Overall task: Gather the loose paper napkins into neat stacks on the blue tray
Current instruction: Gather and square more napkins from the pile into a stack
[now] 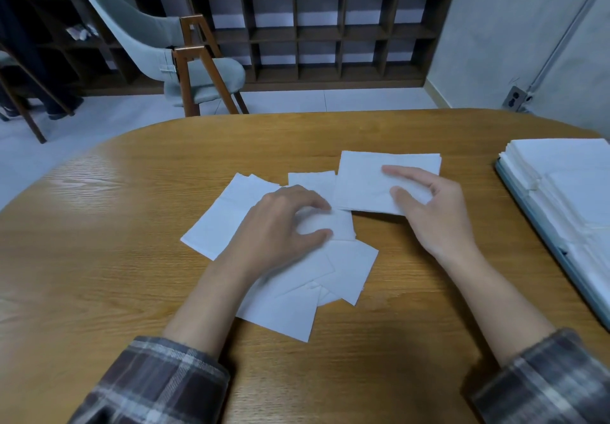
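Observation:
Several loose white paper napkins lie scattered and overlapping in the middle of the wooden table. My left hand rests on them, thumb and fingers curled round one napkin. My right hand holds a small squared stack of napkins just right of the pile, thumb on top and fingers along its edge. The blue tray sits at the table's right edge with neat white napkin stacks on it; part of it runs out of view.
A grey upholstered chair with wooden legs stands beyond the table's far edge. A dark cubby shelf lines the back wall. Bare tabletop lies to the left and near me.

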`<state>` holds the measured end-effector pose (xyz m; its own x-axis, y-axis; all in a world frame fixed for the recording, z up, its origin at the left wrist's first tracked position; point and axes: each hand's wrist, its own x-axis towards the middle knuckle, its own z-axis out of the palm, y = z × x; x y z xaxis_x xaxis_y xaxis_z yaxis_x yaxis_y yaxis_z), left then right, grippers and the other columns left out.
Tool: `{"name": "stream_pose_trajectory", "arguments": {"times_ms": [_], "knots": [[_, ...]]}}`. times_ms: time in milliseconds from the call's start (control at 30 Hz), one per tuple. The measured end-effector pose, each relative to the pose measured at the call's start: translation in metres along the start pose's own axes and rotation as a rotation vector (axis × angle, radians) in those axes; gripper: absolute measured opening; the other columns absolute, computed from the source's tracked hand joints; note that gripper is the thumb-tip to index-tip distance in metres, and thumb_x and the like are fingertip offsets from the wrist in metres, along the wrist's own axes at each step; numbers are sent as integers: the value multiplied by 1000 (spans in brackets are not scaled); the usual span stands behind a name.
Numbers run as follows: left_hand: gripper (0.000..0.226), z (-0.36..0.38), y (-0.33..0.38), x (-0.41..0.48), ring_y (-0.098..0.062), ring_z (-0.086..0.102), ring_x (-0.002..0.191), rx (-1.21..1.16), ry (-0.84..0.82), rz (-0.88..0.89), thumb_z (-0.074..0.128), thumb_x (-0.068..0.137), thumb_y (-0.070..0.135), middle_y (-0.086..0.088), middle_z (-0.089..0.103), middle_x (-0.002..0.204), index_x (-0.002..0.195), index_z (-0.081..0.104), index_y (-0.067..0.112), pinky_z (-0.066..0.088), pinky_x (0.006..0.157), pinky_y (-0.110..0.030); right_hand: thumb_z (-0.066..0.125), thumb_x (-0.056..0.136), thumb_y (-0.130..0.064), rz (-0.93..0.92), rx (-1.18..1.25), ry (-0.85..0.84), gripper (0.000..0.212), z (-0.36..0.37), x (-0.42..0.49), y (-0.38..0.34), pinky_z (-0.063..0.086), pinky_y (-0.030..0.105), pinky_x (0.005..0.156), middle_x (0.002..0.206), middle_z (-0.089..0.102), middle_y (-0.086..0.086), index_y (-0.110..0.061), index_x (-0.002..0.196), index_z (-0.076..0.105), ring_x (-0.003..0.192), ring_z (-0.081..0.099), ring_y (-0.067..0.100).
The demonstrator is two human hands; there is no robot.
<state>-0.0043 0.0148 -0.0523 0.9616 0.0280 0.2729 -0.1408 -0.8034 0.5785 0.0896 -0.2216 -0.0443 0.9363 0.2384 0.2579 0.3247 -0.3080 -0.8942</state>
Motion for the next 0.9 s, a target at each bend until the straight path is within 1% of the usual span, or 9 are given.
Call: {"name": "stream_pose_trajectory", "arguments": {"times_ms": [133, 300, 433, 567, 633, 700, 767, 833, 900], "knots": [[30, -3, 0, 0, -2, 63, 112, -25, -39, 1, 89, 78, 47, 21, 71, 114, 104, 77, 38, 50, 90, -28, 59, 101, -3, -33, -52, 12, 39, 1, 0, 0, 35, 0, 101, 127, 69, -25, -29, 125, 76, 125, 55, -12], [15, -5, 0, 1, 0, 66, 110, -2, -31, 32, 89, 82, 32, 15, 74, 117, 95, 81, 31, 50, 88, -23, 57, 102, -2, -69, -84, -7, 42, 2, -2, -1, 33, -2, 102, 131, 67, -25, -27, 131, 73, 121, 49, -24], [3, -6, 3, 1, 1, 68, 103, -24, 11, 69, 82, 90, 23, 14, 76, 107, 93, 82, 25, 41, 80, -7, 65, 100, -10, -114, -96, -27, 40, 4, -5, -4, 34, -2, 95, 129, 67, -23, -31, 134, 71, 117, 51, -23], [6, -5, 6, 0, 0, 67, 93, -41, 64, 86, 75, 97, 17, 14, 77, 96, 98, 80, 19, 41, 75, -6, 76, 95, -20, -222, -172, -105, 42, 6, -11, -9, 38, 2, 88, 119, 64, -30, -32, 134, 70, 109, 56, -15], [6, -4, 9, 0, 2, 67, 94, -47, 118, 124, 74, 99, 18, 15, 76, 96, 100, 79, 18, 43, 78, -7, 81, 91, -29, -241, -194, -180, 45, 7, -13, -11, 39, 4, 91, 122, 65, -30, -35, 133, 70, 113, 58, -9], [6, -1, 13, 0, 2, 68, 96, -62, 175, 169, 74, 99, 17, 15, 76, 98, 102, 79, 16, 48, 84, -12, 85, 85, -38, -228, -201, -243, 46, 9, -15, -11, 41, 8, 92, 121, 69, -24, -39, 129, 72, 112, 61, -4], [6, 3, 18, 0, 4, 68, 95, -90, 215, 179, 75, 98, 17, 15, 77, 99, 102, 79, 16, 50, 86, -15, 86, 84, -40, -227, -217, -251, 39, 12, -17, -9, 41, 9, 86, 111, 73, -18, -40, 121, 75, 104, 64, 0], [8, 5, 21, 0, 7, 67, 94, -127, 246, 173, 77, 97, 19, 16, 76, 100, 104, 78, 16, 50, 85, -16, 85, 87, -34, -254, -226, -204, 24, 14, -17, -8, 39, 9, 78, 97, 76, -15, -36, 111, 80, 91, 65, 4], [19, 3, 23, -1, 3, 69, 99, -177, 234, 138, 80, 94, 29, 17, 75, 103, 110, 76, 19, 51, 88, -19, 83, 90, -27, -282, -215, -130, 10, 15, -16, -7, 40, 9, 77, 92, 77, -20, -29, 100, 83, 89, 67, 3]]}}
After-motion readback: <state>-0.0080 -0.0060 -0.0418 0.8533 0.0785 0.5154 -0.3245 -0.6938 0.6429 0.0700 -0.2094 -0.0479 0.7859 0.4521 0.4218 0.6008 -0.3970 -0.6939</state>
